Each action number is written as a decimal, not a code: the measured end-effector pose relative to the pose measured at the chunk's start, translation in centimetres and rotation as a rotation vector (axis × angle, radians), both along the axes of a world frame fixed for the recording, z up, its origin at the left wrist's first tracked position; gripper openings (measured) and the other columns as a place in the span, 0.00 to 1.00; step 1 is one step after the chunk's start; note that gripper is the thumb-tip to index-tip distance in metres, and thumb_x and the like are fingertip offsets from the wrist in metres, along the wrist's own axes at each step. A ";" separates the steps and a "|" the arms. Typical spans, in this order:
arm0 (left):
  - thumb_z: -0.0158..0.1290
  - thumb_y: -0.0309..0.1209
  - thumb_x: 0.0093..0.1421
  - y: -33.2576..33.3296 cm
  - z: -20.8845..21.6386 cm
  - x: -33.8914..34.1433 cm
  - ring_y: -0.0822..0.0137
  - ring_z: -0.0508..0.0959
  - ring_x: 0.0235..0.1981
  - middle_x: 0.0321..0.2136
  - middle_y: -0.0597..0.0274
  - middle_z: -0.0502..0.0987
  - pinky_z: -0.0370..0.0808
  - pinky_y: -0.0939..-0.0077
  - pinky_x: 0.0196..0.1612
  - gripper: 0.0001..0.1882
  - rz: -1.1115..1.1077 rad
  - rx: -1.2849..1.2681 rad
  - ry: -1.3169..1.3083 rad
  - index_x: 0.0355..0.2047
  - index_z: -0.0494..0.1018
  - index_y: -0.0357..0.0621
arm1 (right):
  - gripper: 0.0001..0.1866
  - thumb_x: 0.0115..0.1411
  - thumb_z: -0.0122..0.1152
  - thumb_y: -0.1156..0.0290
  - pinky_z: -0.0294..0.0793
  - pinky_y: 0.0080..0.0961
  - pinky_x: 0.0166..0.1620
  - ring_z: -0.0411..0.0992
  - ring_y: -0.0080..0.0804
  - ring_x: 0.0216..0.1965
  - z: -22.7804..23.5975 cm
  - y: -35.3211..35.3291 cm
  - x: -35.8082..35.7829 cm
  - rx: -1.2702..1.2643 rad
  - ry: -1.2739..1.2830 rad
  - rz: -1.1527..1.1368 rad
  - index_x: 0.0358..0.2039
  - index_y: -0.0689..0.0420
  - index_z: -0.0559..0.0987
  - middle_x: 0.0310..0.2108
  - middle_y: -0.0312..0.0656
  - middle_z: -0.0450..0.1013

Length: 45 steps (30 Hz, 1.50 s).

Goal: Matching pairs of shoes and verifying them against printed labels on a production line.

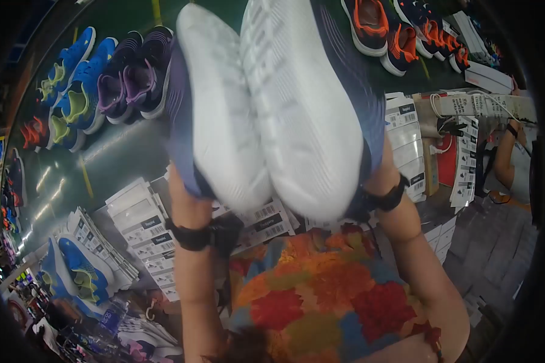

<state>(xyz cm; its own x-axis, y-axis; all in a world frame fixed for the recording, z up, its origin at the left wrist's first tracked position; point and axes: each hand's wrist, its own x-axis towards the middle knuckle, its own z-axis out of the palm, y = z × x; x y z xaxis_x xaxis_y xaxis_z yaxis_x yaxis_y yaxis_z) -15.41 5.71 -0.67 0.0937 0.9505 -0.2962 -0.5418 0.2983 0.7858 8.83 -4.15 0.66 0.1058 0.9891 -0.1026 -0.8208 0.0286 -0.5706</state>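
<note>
Two navy-and-purple shoes [221, 115], raised here side by side above printed label sheets [142, 227] by the green table [124, 154], white soles toward the person's head, one held by the left hand [176, 181], the other by the right hand [384, 170], fingers largely hidden.

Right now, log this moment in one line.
left hand: holds left shoe, grip hidden | right hand: holds right shoe, grip hidden | white soles: toward camera | green surface: other shoes
</note>
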 end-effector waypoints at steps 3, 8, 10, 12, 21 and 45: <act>0.48 0.21 0.59 5.3 -1.8 -0.7 0.61 0.78 0.48 0.49 0.52 0.77 0.74 0.71 0.50 0.31 -0.204 0.276 0.419 0.64 0.59 0.36 | 0.21 0.54 0.57 0.82 0.75 0.27 0.45 0.77 0.35 0.42 0.0 9.3 2.0 -0.012 -0.826 -0.202 0.50 0.61 0.74 0.43 0.43 0.77; 0.55 0.30 0.58 5.9 -1.9 0.7 0.48 0.82 0.41 0.44 0.37 0.79 0.76 0.64 0.46 0.26 -0.474 0.569 1.066 0.57 0.69 0.34 | 0.23 0.53 0.68 0.78 0.74 0.24 0.37 0.78 0.34 0.27 -2.5 13.4 2.8 -0.083 -1.994 -0.176 0.51 0.62 0.77 0.29 0.42 0.81; 0.57 0.28 0.58 3.3 -1.1 -2.4 0.56 0.82 0.39 0.47 0.45 0.79 0.76 0.69 0.46 0.19 -0.671 0.736 1.223 0.51 0.76 0.39 | 0.20 0.57 0.64 0.69 0.75 0.31 0.43 0.76 0.41 0.40 -1.6 11.6 1.9 0.413 -2.137 -0.345 0.51 0.56 0.75 0.45 0.51 0.76; 0.57 0.30 0.57 -1.6 -2.8 -6.4 0.48 0.78 0.46 0.47 0.44 0.78 0.73 0.57 0.53 0.19 -0.411 0.850 1.462 0.48 0.76 0.39 | 0.16 0.55 0.64 0.76 0.74 0.33 0.43 0.74 0.47 0.40 0.4 8.8 -2.5 0.432 -1.902 -0.160 0.45 0.61 0.77 0.40 0.48 0.75; 0.49 0.24 0.52 -5.7 -8.7 -4.2 0.35 0.65 0.60 0.54 0.27 0.67 0.62 0.49 0.64 0.21 -0.249 0.846 1.561 0.46 0.71 0.24 | 0.27 0.45 0.67 0.79 0.68 0.37 0.47 0.67 0.54 0.43 -4.3 5.2 -5.5 0.380 -1.857 0.673 0.47 0.64 0.69 0.42 0.52 0.65; 0.55 0.18 0.41 -14.5 3.0 -8.1 0.53 0.82 0.38 0.35 0.55 0.80 0.79 0.58 0.45 0.15 -0.454 0.914 1.267 0.33 0.78 0.37 | 0.22 0.55 0.69 0.57 0.74 0.33 0.42 0.75 0.43 0.40 4.1 1.4 -2.5 0.428 -1.327 1.021 0.42 0.60 0.78 0.39 0.44 0.75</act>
<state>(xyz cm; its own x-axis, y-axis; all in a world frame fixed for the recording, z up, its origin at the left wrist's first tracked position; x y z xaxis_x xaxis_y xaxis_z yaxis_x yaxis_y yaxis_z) -23.48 -8.80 2.32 0.5489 0.8067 0.2190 0.5515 -0.5464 0.6303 6.37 -2.73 4.76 -0.7436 0.6366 -0.2044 0.3836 0.1558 -0.9103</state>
